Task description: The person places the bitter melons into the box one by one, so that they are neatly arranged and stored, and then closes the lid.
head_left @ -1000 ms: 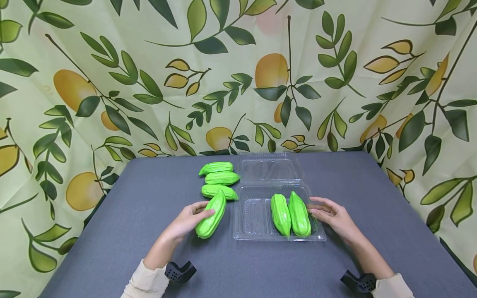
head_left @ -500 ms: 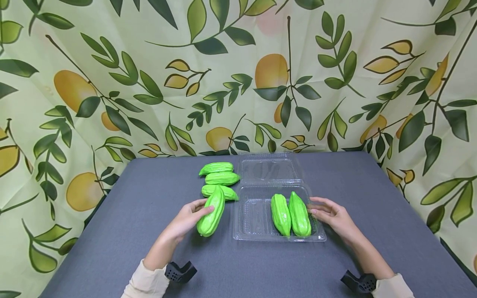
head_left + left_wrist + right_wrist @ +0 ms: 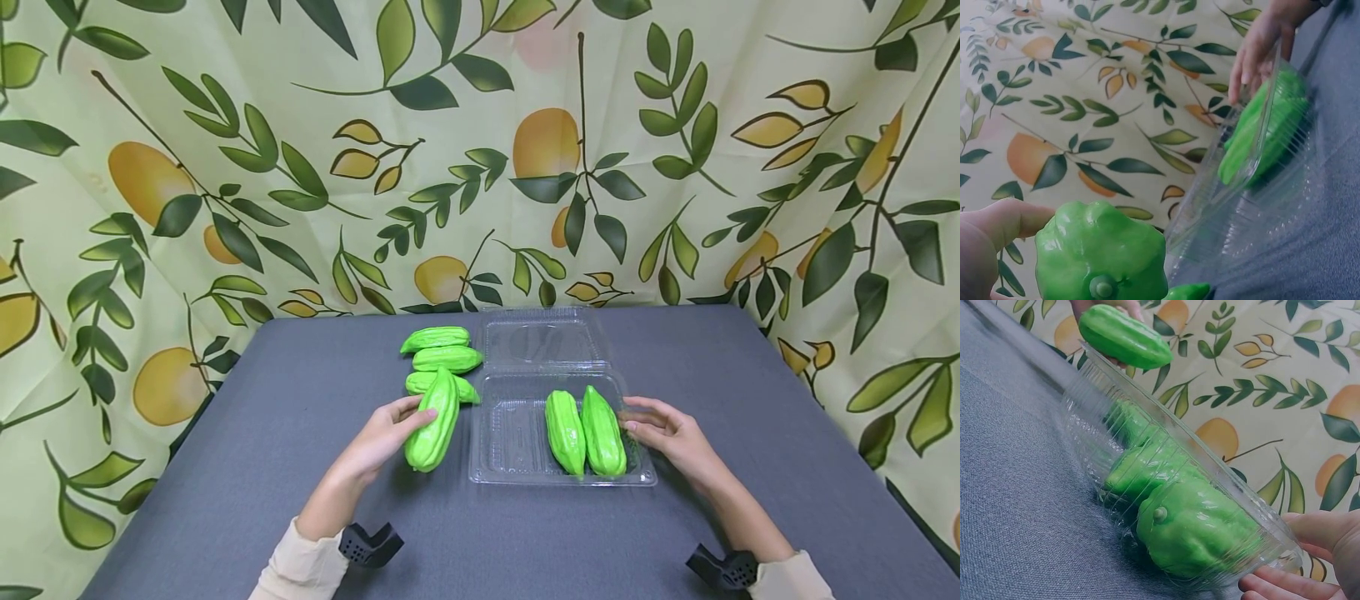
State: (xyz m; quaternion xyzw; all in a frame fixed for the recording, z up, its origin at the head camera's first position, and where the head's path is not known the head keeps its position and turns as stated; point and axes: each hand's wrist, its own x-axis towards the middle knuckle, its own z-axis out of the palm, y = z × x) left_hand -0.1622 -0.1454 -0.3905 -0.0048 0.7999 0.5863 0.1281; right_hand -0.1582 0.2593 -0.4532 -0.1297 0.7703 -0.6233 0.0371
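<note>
My left hand (image 3: 385,436) holds a bright green, ridged bitter melon (image 3: 435,423) between thumb and fingers, raised and tilted, left of a clear plastic clamshell box (image 3: 504,477). Its stem end faces the camera in the left wrist view, where the bitter melon (image 3: 1100,256) hides part of the hand. Two more bitter melons, a left one (image 3: 565,433) and a right one (image 3: 603,433), lie side by side in the right part of the box's base. My right hand (image 3: 671,437) grips the base's right rim, with thumb and fingers on either side of the rim (image 3: 1275,525).
Several bitter melons lie in a column left of the box: a far one (image 3: 435,337), a middle one (image 3: 447,359) and a near one (image 3: 467,390), partly hidden by the held one. The box's lid (image 3: 543,342) lies folded back on the grey table (image 3: 330,358). A leaf-patterned cloth (image 3: 480,208) hangs behind.
My left hand has carried the held bitter melon slightly away from me, then a little to the right, nearer the box. The right hand and the box have stayed in place.
</note>
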